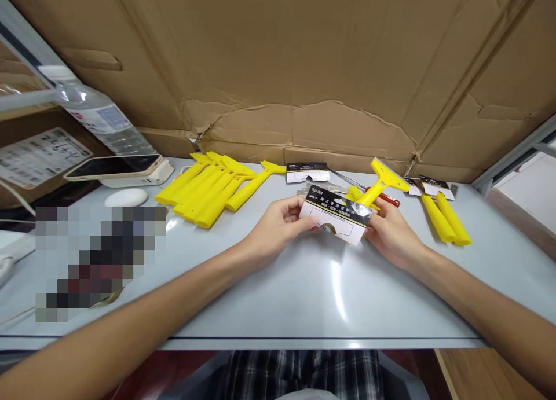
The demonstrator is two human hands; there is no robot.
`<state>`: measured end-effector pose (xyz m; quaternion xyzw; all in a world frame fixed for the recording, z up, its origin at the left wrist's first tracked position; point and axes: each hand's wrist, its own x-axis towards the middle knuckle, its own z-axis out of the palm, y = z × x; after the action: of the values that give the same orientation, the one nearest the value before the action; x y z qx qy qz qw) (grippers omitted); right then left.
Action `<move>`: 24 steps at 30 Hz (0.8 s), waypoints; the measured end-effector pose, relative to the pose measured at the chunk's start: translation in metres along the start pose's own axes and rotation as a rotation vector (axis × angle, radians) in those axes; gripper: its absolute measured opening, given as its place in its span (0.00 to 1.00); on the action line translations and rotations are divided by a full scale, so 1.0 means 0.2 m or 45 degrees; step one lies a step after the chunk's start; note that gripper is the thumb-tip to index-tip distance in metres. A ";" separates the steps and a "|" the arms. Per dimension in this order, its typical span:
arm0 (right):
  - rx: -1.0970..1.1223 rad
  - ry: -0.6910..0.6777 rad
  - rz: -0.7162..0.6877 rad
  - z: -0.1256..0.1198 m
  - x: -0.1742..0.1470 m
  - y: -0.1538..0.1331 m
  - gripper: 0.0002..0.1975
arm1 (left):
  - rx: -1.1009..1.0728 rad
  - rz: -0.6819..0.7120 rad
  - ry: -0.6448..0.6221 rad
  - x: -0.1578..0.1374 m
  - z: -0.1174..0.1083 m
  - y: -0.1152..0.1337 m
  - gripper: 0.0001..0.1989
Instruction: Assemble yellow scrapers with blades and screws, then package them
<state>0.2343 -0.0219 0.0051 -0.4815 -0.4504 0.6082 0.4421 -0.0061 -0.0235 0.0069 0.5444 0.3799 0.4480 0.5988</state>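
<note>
My left hand (278, 225) pinches the left end of a black-and-white header card (341, 208) with a cut-out in its lower edge. At the card's right end, my right hand (397, 232) is closed around a yellow scraper (382, 183), whose head points up. The card and fingers hide most of the scraper's handle. Just behind my hands lie metal pieces (334, 189) and a red-handled tool (393, 201), both partly covered. A stack of cards (307, 173) lies flat behind the held card.
Several yellow scraper handles (212, 191) lie to the left. Two yellow scrapers with cards (447, 217) rest on the right. A phone (115, 167), a white mouse (125, 198) and a water bottle (104, 119) occupy the far left. Cardboard (304, 58) walls the back.
</note>
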 end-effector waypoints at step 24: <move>0.032 -0.084 0.090 0.06 -0.06 0.00 0.49 | 0.009 -0.086 -0.121 -0.06 0.07 -0.04 0.23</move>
<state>0.2235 -0.0346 0.0098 -0.4711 -0.4397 0.6445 0.4114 0.0040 -0.0386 0.0006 0.5540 0.3707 0.3999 0.6291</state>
